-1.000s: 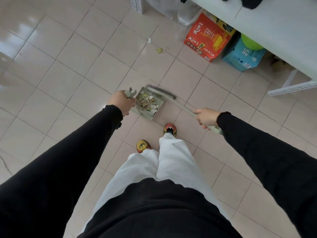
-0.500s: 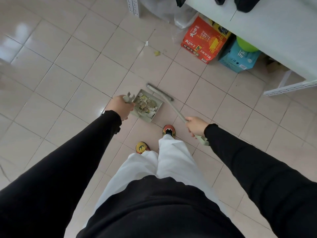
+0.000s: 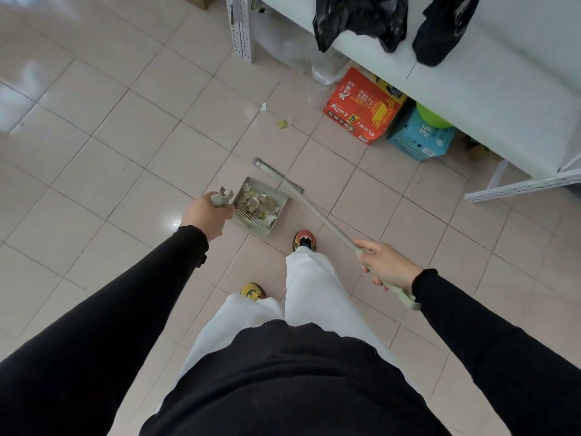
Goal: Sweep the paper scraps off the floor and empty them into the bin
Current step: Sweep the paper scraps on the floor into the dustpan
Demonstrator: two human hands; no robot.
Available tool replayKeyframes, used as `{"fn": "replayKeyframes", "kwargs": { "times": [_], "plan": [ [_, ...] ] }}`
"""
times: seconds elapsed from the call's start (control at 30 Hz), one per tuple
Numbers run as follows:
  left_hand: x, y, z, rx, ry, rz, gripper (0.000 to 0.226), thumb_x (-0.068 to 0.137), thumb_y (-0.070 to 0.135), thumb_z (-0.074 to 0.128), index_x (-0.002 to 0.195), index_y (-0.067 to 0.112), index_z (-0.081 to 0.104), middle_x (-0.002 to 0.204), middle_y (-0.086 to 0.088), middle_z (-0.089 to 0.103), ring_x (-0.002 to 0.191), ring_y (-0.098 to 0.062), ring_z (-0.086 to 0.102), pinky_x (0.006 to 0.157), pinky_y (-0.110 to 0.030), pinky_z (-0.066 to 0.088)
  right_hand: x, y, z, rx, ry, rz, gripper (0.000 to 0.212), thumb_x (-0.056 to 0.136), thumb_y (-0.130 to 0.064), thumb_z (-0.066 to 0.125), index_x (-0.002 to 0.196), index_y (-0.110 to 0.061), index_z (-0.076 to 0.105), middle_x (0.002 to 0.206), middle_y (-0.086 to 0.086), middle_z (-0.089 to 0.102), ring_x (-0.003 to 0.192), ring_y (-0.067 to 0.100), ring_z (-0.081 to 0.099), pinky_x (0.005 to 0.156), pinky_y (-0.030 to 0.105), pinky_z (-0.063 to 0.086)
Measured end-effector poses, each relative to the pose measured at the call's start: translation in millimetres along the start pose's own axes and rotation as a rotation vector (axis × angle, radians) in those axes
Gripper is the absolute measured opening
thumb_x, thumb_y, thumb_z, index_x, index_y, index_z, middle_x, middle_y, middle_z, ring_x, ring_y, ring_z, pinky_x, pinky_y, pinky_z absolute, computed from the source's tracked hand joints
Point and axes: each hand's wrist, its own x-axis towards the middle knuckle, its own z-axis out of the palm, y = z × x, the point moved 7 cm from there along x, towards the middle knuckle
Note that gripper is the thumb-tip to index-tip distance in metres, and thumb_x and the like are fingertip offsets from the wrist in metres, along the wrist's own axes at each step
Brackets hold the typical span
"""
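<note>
"Just ahead of the feet, down by the floor (image 3: 132, 146): dustpan (image 3: 251, 224), heaped with paper scraps (image 3: 256, 203). Resting on the tiles or lifted slightly, impossible to say. Held by the left hand (image 3: 206, 215), fingers wrapped round the top of the upright handle."

"And the broom (image 3: 323, 223)?"

"Clamped in the right hand (image 3: 385, 265), close to the butt of the stick. Long axis running from that hand forward and to the left, down to the head. Head lying crosswise, just beside the far edge of the pan."

"Anything left unswept?"

"At least 2 loose bits further ahead: 1 white scrap (image 3: 263, 106) and 1 yellowish scrap (image 3: 282, 124). Near each other, well apart from the pan, short of the red carton (image 3: 361, 108) and the blue carton (image 3: 418, 138) tucked under the white table (image 3: 487, 83)."

"Which way from the grip, then?"

"Forward, beyond the broom head, and off to the right of the stick's own line. So probably not a straight push. More likely a swing of the head out past both bits, then a drag back toward the pan. Right hand's job, clearly, with the left only steadying."

"Bin?"

"Not identifiable anywhere in view. 2 black bags (image 3: 358, 20) draped over the table edge, nothing plainly a bin. Emptying not yet done, judging by the full pan."

"Risk?"

"Tipping the loaded pan while stretching. Better kept level."
</note>
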Motion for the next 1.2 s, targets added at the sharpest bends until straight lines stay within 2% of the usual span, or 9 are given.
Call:
{"fn": "replayKeyframes", "kwargs": {
  "times": [0.13, 0.23, 0.43, 0.7, 0.83, 0.93, 1.07, 1.13, 1.2],
  "plan": [
    [23, 30, -5, -0.014, 0.012, -0.006, 0.003, 0.089, 0.020, 0.061, 0.091, 0.020, 0.063, 0.106, -0.022, 0.073, 0.061, -0.022, 0.049, 0.053, -0.027, 0.043, 39, -35, -38, 0.033, 0.031, -0.047, 0.051, 0.100, -0.022, 0.042, 0.150, -0.031, 0.040, 0.078, 0.003, 0.051, 0.044, 0.011, 0.040, 0.043, 0.024, 0.036],
    [46, 60, -3, -0.018, 0.029, -0.002, 0.019, 0.087, 0.018, 0.060, 0.101, 0.007, 0.065, 0.104, -0.026, 0.072, 0.056, -0.023, 0.046, 0.052, -0.028, 0.042, 71, -68, -75, 0.058, 0.046, -0.090, 0.050, 0.101, -0.019, 0.042, 0.149, -0.028, 0.039, 0.080, 0.004, 0.051, 0.047, 0.012, 0.041, 0.041, 0.024, 0.037],
    [90, 126, 11, -0.017, 0.065, -0.034, 0.018, 0.090, 0.019, 0.061, 0.106, 0.014, 0.067, 0.100, -0.016, 0.075, 0.056, -0.023, 0.050, 0.056, -0.032, 0.045, 165, -143, -160, 0.017, 0.047, -0.136, 0.053, 0.100, -0.014, 0.039, 0.152, -0.024, 0.035, 0.079, 0.005, 0.050, 0.050, 0.015, 0.041, 0.043, 0.026, 0.039],
    [134, 188, 29, -0.059, 0.092, -0.095, 0.017, 0.093, 0.016, 0.060, 0.108, 0.015, 0.067, 0.101, -0.015, 0.075, 0.055, -0.017, 0.046, 0.045, -0.023, 0.039, 293, -263, -229, -0.235, 0.045, -0.170, 0.055, 0.101, -0.012, 0.033, 0.154, -0.024, 0.033, 0.084, 0.003, 0.057, 0.058, 0.020, 0.053, 0.056, 0.034, 0.046],
    [144, 197, 34, -0.088, 0.094, -0.133, 0.015, 0.093, 0.015, 0.060, 0.106, 0.014, 0.067, 0.100, -0.013, 0.076, 0.053, -0.018, 0.044, 0.044, -0.024, 0.039, 329, -308, -234, -0.344, 0.049, -0.206, 0.047, 0.100, -0.006, 0.041, 0.147, -0.004, 0.040, 0.100, 0.012, 0.054, 0.059, 0.014, 0.050, 0.054, 0.025, 0.044],
    [147, 200, 38, -0.087, 0.088, -0.136, 0.012, 0.094, 0.015, 0.059, 0.103, 0.016, 0.067, 0.102, -0.017, 0.074, 0.053, -0.019, 0.044, 0.043, -0.024, 0.039, 344, -307, -231, -0.367, 0.045, -0.179, 0.044, 0.096, -0.002, 0.048, 0.139, 0.003, 0.047, 0.103, 0.013, 0.052, 0.064, 0.017, 0.052, 0.063, 0.029, 0.052],
    [148, 204, 41, -0.068, 0.072, -0.125, 0.013, 0.094, 0.015, 0.061, 0.104, 0.019, 0.068, 0.103, -0.020, 0.074, 0.052, -0.018, 0.044, 0.043, -0.024, 0.040, 340, -255, -226, -0.568, -0.014, -0.074, 0.051, 0.095, 0.003, 0.049, 0.144, -0.003, 0.041, 0.125, 0.021, 0.062, 0.100, 0.035, 0.065, 0.088, 0.043, 0.056],
    [148, 206, 41, -0.065, 0.071, -0.124, 0.012, 0.093, 0.014, 0.061, 0.101, 0.020, 0.068, 0.105, -0.024, 0.072, 0.053, -0.018, 0.044, 0.042, -0.023, 0.040, 324, -224, -228, -0.654, -0.064, -0.076, 0.056, 0.095, 0.004, 0.044, 0.149, -0.007, 0.036, 0.136, 0.022, 0.056, 0.096, 0.027, 0.057, 0.074, 0.034, 0.054],
    [148, 207, 41, -0.061, 0.066, -0.122, 0.012, 0.092, 0.012, 0.061, 0.097, 0.021, 0.067, 0.105, -0.025, 0.072, 0.053, -0.018, 0.044, 0.042, -0.024, 0.039, 297, -195, -236, -0.707, -0.121, -0.066, 0.059, 0.098, 0.000, 0.036, 0.154, -0.015, 0.030, 0.140, 0.019, 0.053, 0.087, 0.021, 0.048, 0.054, 0.023, 0.040]
  ]
}}
